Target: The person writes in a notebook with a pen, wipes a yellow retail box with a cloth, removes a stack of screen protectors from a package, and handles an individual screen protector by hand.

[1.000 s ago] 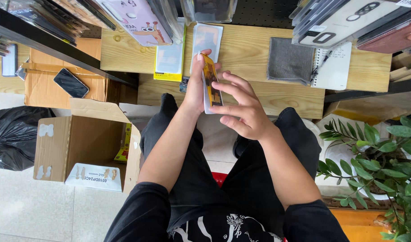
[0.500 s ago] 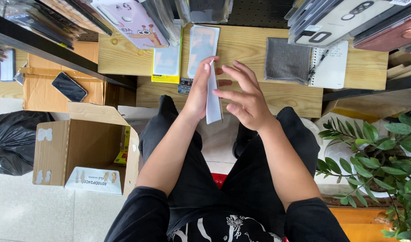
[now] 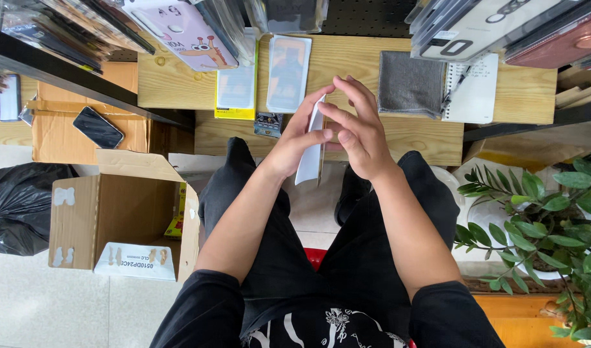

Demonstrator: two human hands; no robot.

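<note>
Mid-frame, the left hand (image 3: pixel 294 143) pinched a thin white packet (image 3: pixel 310 158) edge-on; the right hand (image 3: pixel 358 132) touched it with fingers spread.

A flat packet (image 3: pixel 310 147) stands on edge between both hands, before the table (image 3: pixel 398 138). A cardboard box (image 3: pixel 124 219) sits on the floor to the left, a plant (image 3: pixel 540 212) to the right.
</note>
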